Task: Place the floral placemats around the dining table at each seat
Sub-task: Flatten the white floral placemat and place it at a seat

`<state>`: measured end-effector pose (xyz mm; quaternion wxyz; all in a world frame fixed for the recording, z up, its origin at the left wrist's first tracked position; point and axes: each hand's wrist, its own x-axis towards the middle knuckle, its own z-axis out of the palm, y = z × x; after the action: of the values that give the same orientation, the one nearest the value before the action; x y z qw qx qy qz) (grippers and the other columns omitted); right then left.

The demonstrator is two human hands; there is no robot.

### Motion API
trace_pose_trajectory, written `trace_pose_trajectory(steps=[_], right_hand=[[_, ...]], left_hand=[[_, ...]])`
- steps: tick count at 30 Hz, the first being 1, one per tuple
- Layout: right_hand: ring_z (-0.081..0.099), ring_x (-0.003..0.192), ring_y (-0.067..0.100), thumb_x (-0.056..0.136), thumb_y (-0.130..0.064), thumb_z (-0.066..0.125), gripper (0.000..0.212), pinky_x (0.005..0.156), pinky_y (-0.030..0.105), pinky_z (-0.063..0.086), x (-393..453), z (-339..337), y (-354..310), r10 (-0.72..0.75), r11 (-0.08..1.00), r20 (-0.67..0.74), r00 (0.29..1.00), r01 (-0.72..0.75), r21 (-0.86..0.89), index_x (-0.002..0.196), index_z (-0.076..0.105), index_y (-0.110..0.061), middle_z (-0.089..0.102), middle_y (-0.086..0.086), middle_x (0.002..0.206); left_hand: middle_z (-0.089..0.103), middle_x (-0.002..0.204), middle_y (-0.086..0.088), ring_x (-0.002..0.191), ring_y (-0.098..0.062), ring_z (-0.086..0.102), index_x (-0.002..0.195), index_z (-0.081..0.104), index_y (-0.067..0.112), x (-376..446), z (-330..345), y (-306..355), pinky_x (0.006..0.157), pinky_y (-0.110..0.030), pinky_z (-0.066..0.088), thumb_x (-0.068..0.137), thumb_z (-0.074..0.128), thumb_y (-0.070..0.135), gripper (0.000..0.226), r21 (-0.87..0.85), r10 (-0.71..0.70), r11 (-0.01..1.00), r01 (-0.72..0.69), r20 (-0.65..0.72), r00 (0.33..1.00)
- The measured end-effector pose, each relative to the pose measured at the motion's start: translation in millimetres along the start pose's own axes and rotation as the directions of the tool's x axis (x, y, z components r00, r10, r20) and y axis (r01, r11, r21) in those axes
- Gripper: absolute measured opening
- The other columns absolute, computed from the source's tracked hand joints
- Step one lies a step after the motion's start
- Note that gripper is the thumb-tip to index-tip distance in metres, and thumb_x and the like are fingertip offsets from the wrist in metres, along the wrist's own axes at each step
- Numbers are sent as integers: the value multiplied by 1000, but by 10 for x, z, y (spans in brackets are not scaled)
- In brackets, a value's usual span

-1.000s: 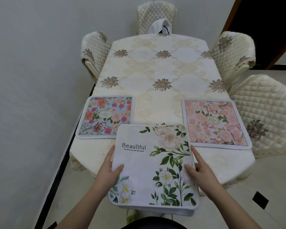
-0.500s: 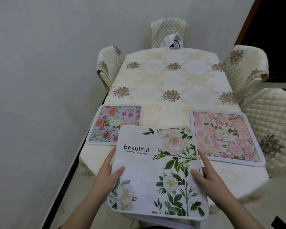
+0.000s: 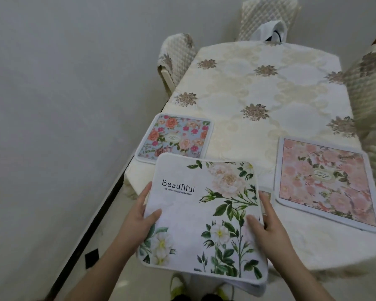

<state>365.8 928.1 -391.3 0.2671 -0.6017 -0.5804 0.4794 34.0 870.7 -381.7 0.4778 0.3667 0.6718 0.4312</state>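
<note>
Head view: both hands, left hand [image 3: 137, 218] and right hand [image 3: 269, 224], grip white "Beautiful" placemat [image 3: 200, 216], possibly stacked.

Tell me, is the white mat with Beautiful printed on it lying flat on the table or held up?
Held up. The white mat is gripped by the left hand and right hand, its near edge hanging past the table.
</note>
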Motion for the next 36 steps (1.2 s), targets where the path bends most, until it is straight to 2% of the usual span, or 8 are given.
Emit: trace_pose_trajectory(steps=[7,12,16,20,24,27,31,36], right_hand=[[31,131,0,98,-36,56,68,103,25,32,64,449,-348,-116,993,91,989,118,-17,143,13,-64,16,-33,150],[46,133,7,98,-33,57,70,103,34,45,-16,947,-682,-167,985,168,972,170,-3,140,16,-71,31,-30,150],[55,128,14,98,-32,57,68,100,48,51,-221,1484,-964,-185,982,249,951,191,1,140,19,-70,41,-14,154],[71,95,2,99,-27,57,68,75,29,62,-490,2078,-1194,-207,978,318,925,209,26,138,23,-71,61,-17,129],[61,118,5,100,-29,55,67,95,40,56,-708,2606,-1405,-221,969,369,903,247,-22,146,19,-62,49,-15,144],[50,112,-22,99,-25,56,67,87,6,47,-805,2917,-1544,-270,956,379,885,294,-6,145,20,-59,44,-34,134],[53,92,-30,99,-23,56,66,64,-3,43,-824,3147,-1643,-251,966,395,884,256,42,150,22,-48,44,-44,115],[71,89,-2,100,-24,56,65,63,15,56,-656,3174,-1775,-252,968,391,885,238,83,141,24,-63,60,-31,116]], left_hand=[[50,149,14,131,-17,56,142,35,61,-320,-560,-157,105,-57,46,83,70,27,76,-20,20,1000,-23,-128,992],[57,140,17,119,-16,65,142,38,58,-636,-1093,-380,91,-49,57,77,73,40,77,-36,19,999,-28,-232,972],[59,138,13,111,-16,69,140,39,61,-967,-1632,-688,86,-48,59,87,72,26,72,-93,-30,996,0,-325,945],[59,132,26,108,0,66,139,36,62,-1336,-2208,-912,81,-28,59,94,66,14,73,-39,-36,999,22,-406,913],[59,117,41,102,9,65,139,36,63,-1641,-2740,-1001,68,-16,55,93,67,17,72,1,-22,1000,25,-457,889],[59,116,41,101,11,63,123,39,76,-1777,-3038,-976,68,-14,54,93,67,11,77,33,15,999,1,-482,876],[53,142,11,124,-16,57,149,35,45,-1770,-3303,-989,97,-45,53,94,65,8,72,40,26,999,-7,-477,878],[48,147,13,130,-16,53,150,33,46,-1575,-3439,-882,104,-53,47,94,65,8,74,43,64,998,-51,-456,887]])
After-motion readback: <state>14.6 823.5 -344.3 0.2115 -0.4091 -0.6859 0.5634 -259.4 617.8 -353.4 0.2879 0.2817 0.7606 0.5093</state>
